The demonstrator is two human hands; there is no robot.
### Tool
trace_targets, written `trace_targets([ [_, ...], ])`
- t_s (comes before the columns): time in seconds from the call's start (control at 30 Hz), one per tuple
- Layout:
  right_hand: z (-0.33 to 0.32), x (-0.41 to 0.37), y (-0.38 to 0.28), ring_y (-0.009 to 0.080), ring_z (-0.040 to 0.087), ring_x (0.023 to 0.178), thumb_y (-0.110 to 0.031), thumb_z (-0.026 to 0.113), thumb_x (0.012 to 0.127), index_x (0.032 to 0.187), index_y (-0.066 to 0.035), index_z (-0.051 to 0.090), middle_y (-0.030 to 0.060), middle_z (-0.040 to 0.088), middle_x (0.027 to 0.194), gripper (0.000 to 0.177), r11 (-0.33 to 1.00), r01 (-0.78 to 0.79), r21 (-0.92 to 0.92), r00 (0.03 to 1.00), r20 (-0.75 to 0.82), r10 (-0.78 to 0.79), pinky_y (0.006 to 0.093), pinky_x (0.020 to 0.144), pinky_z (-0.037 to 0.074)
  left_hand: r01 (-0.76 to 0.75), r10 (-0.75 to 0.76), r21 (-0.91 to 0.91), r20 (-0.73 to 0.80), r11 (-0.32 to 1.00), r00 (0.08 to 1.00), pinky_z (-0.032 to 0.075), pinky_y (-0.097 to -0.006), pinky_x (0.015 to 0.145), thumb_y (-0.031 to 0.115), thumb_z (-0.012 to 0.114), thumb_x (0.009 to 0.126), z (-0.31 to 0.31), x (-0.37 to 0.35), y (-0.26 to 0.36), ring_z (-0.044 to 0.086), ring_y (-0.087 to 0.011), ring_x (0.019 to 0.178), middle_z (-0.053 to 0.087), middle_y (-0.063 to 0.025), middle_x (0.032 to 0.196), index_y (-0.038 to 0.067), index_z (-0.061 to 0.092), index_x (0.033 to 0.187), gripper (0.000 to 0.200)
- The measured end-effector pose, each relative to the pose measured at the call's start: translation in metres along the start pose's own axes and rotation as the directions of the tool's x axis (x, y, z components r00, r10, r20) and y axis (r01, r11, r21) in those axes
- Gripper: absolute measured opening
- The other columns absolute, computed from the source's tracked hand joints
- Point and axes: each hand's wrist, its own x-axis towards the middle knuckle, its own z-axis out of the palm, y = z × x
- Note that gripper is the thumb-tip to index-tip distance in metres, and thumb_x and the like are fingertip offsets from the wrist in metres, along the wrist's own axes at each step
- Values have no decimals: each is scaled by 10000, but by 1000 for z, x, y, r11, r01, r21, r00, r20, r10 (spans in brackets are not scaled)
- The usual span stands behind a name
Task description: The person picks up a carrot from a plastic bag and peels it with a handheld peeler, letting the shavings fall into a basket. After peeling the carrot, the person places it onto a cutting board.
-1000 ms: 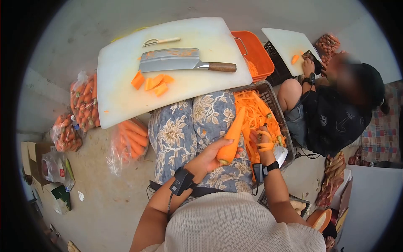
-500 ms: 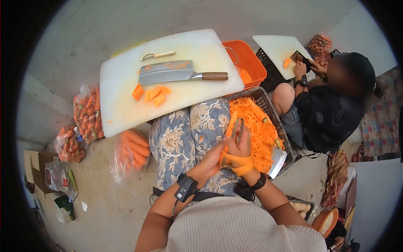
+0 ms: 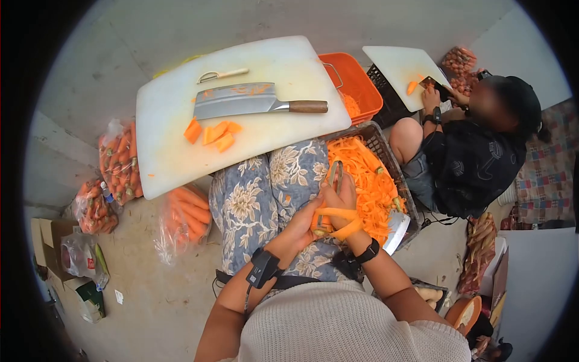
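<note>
Over my lap, my left hand [image 3: 303, 223] is closed around a carrot [image 3: 319, 231], whose end shows below the fingers. My right hand [image 3: 342, 194] grips a metal peeler [image 3: 336, 171] right against it. A wide orange ribbon of carrot peel [image 3: 348, 228] loops across my right wrist. Just right of my hands is a dark plastic crate [image 3: 400, 175] heaped with carrot peelings [image 3: 365, 181]. A broad metal blade [image 3: 396, 231] lies at the crate's near end.
Ahead, a white cutting board [image 3: 169, 130] bears a cleaver [image 3: 235, 101], a second peeler [image 3: 222, 75] and carrot chunks [image 3: 222, 134]. An orange bin [image 3: 369, 84] stands behind the crate. Bagged carrots [image 3: 188, 212] sit left. A person [image 3: 476, 157] cuts carrot at another board [image 3: 401, 66].
The peel ribbon now hangs in a looser loop by my right wrist, and the carrot's end shows more. Both hands stay together, with the view shifted slightly.
</note>
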Motion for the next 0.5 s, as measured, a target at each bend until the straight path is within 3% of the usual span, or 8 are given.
trace_targets([
  [0.1,2,15,17,247,446,841,-126,566,774,884,35,458,116,447,865,223,1000,15,7,1000,-17,-15,340,755,375,-1,1,9,10,1000,1000,537,-326,677,356,402,926,-1,1,-2,607,-208,873,568,-91,1047,77,425,1188,384],
  [0.17,3,33,49,207,439,757,-121,566,777,820,13,445,89,433,795,185,941,-252,226,953,-107,282,324,695,383,-10,12,105,-18,994,1000,538,-326,655,374,421,918,-7,2,-8,606,-219,821,564,-111,1010,44,422,1172,417],
  [0.3,1,44,64,155,429,673,-133,570,777,741,-20,424,64,427,742,189,900,-301,314,948,-8,319,299,620,381,-14,20,98,-56,995,998,536,-338,630,396,448,904,-1,0,-5,608,-236,741,578,-159,903,9,430,1145,457],
  [0.4,3,53,64,89,383,532,-162,555,780,648,-63,402,4,418,627,225,824,-350,446,923,13,385,255,493,343,40,-38,69,-29,997,999,533,-337,619,407,454,899,-10,4,-3,612,-244,706,591,-167,847,9,440,1132,461],
  [0.5,8,65,66,83,374,504,-167,540,784,640,-70,404,-17,403,576,220,827,-350,440,909,-52,413,245,463,322,63,-60,58,-47,996,997,529,-329,612,416,457,895,-4,-1,2,613,-249,675,598,-168,829,13,449,1117,460],
])
